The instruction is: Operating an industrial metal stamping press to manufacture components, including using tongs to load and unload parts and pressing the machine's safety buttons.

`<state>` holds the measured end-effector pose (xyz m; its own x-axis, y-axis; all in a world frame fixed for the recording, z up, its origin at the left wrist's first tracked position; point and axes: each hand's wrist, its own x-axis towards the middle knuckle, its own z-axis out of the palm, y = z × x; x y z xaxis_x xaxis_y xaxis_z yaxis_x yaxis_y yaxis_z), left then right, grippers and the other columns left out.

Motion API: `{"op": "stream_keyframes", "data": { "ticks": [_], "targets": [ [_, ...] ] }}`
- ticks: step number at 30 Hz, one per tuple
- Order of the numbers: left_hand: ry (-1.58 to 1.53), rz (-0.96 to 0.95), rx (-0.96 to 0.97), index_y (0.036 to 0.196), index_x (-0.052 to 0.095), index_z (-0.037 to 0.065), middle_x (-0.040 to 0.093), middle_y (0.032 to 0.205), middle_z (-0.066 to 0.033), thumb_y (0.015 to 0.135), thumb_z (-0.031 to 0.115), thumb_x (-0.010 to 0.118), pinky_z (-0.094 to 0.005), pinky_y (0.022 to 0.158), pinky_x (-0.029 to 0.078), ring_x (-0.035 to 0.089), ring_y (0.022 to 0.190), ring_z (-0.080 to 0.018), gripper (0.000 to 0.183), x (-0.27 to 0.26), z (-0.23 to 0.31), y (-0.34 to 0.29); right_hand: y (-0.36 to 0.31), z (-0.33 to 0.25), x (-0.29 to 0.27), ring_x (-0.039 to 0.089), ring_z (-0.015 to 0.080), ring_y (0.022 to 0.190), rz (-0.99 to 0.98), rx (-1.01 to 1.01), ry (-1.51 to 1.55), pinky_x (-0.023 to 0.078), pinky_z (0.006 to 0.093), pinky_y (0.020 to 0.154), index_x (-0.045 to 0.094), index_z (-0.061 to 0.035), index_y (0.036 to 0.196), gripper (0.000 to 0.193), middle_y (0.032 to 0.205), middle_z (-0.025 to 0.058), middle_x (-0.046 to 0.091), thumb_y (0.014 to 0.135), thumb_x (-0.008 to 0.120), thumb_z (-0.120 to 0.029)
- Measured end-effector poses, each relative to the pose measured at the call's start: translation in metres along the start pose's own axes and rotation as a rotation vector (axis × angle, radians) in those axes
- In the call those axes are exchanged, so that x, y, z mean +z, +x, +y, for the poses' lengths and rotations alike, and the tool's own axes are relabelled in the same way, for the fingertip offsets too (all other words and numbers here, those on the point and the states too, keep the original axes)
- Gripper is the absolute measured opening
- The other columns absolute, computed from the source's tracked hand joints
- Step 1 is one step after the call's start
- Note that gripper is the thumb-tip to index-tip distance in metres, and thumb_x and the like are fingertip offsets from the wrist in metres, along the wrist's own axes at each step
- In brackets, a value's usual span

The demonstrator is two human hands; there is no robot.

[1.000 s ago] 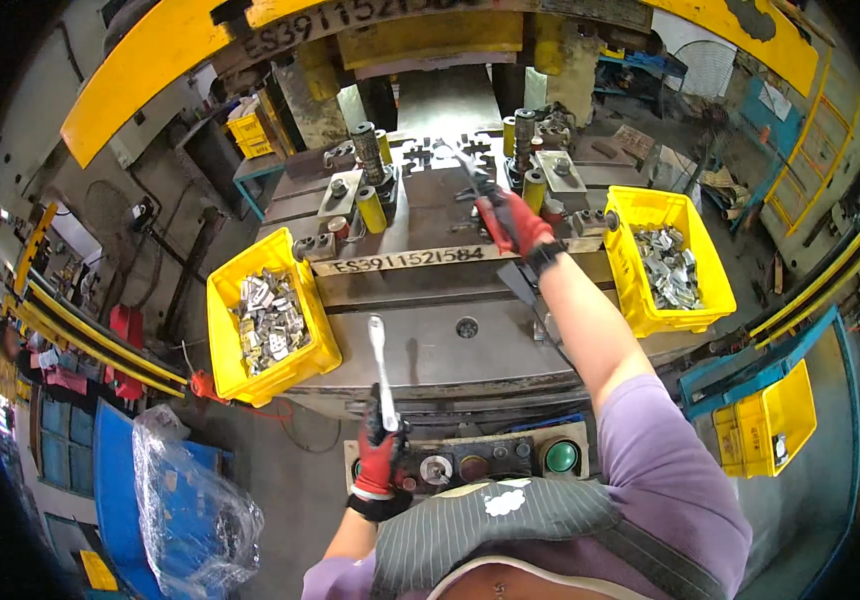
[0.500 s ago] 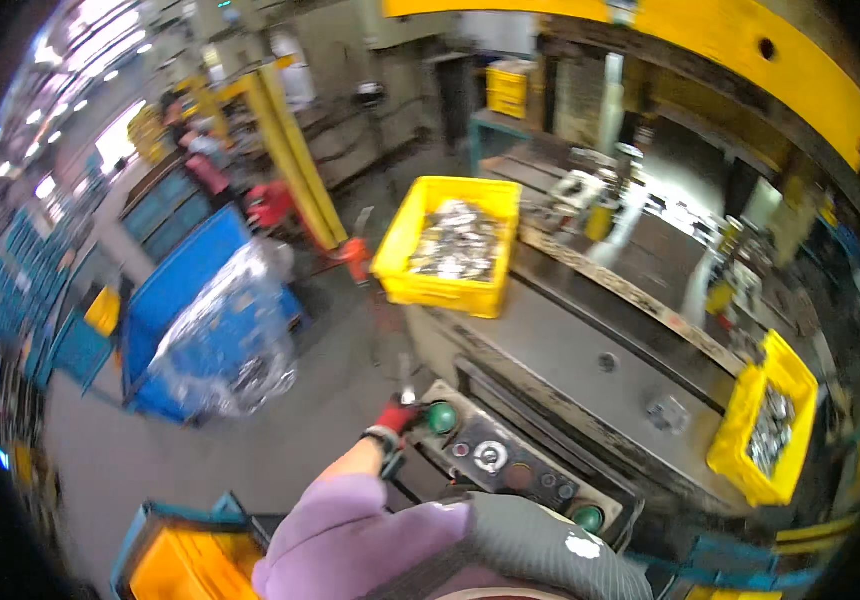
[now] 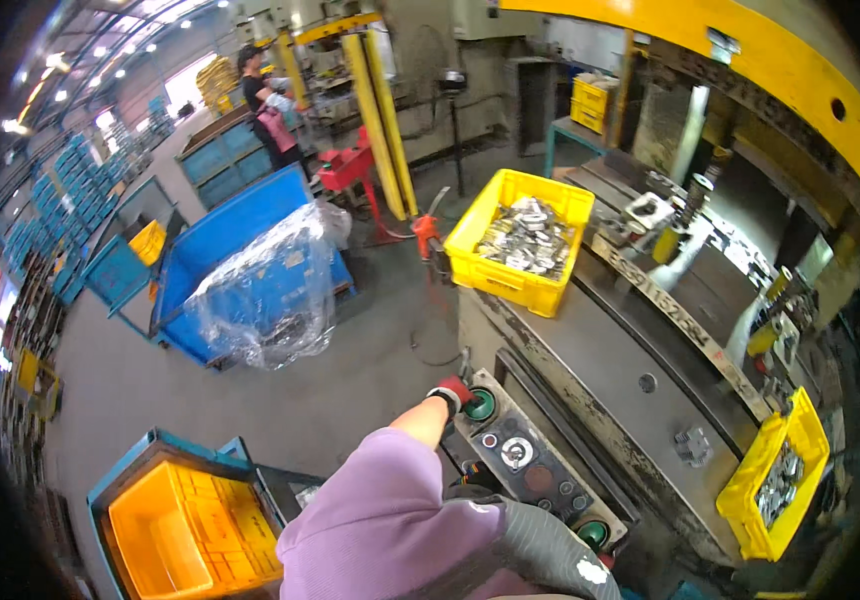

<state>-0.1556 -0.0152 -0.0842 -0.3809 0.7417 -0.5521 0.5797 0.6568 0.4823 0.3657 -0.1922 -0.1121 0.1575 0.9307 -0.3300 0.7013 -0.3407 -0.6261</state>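
My left hand [image 3: 453, 392], in a red glove, lies at the near-left green push button [image 3: 480, 404] of a control panel [image 3: 535, 470]. Its fingers reach over the button's edge and hold nothing that I can see. At the panel's other end is a second green button [image 3: 592, 533]. Only a sliver of my right hand [image 3: 606, 561], also red-gloved, shows beside that button; its fingers are hidden behind my body. Between the buttons sit a round dial [image 3: 517, 453] and several small knobs.
Behind the panel stands a press bed [image 3: 605, 370] with a loose metal part [image 3: 693, 446]. Yellow crates of metal parts stand at its left [image 3: 520, 290] and right [image 3: 750, 500]. A blue bin [image 3: 240, 225] with plastic film, an orange crate [image 3: 160, 520] and a distant person [image 3: 268, 105] are leftward.
The view has swung leftward, so the scene sits farther right. My left hand has moved from beside the green button onto its edge. A bit of my right glove now shows.
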Motion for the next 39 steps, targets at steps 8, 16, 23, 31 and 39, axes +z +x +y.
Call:
{"op": "stream_keyframes", "data": {
  "ticks": [8,16,23,31,39],
  "targets": [
    [-0.077,-0.044,0.109,0.112,0.047,-0.002,0.056,0.110,-0.0188,0.049,0.042,0.080,-0.0365,0.084,0.045,0.054,0.103,-0.0300,0.083,0.028,-0.079,0.057,-0.010,0.024,0.016,0.060,0.0307,0.071,0.096,0.131,0.357,0.045,0.0439,0.069,0.061,-0.0039,0.086,0.020,0.076,0.0145,0.063,0.074,0.058,-0.020],
    [-0.210,0.031,0.057,0.097,0.052,-0.003,0.058,0.076,-0.0104,0.060,0.011,0.076,-0.0330,0.044,0.042,0.055,0.058,-0.0187,0.046,0.042,-0.028,0.071,-0.010,0.086,0.029,0.058,0.0239,0.069,0.081,-0.097,0.272,0.047,0.0350,0.063,0.060,-0.0119,0.100,0.031,0.081,0.0103,0.062,0.069,0.061,-0.015],
    [-0.810,-0.031,0.090,0.093,0.052,-0.001,0.058,0.072,-0.0109,0.065,0.023,0.070,-0.0319,0.042,0.042,0.056,0.058,-0.0182,0.041,0.014,-0.073,0.028,-0.021,0.089,0.006,0.054,0.0212,0.062,-0.072,-0.500,-0.098,0.045,0.0348,0.057,0.057,-0.0085,0.102,0.031,0.071,0.0086,0.056,0.071,0.061,-0.013],
    [-1.170,0.507,0.120,0.107,0.048,0.011,0.049,0.062,0.0007,0.082,0.025,0.056,-0.0261,0.036,0.036,0.043,0.047,-0.0103,0.030,-0.031,0.058,-0.126,-0.059,-0.095,-0.103,0.047,0.0147,0.067,0.500,-0.046,0.624,0.042,0.0257,0.066,0.036,-0.0009,0.125,0.062,0.078,0.0076,0.049,0.072,0.065,-0.010],
    [-1.039,-0.256,0.553,0.106,0.051,0.006,0.052,0.072,0.0015,0.084,0.014,0.055,-0.0212,0.046,0.037,0.045,0.053,-0.0064,0.024,0.003,0.169,-0.118,0.165,-0.335,-0.215,0.055,0.0374,0.088,0.613,-0.480,-0.056,0.045,0.0435,0.073,0.039,-0.0109,0.125,0.055,0.098,0.0195,0.055,0.075,0.060,-0.022]
  ]
}}
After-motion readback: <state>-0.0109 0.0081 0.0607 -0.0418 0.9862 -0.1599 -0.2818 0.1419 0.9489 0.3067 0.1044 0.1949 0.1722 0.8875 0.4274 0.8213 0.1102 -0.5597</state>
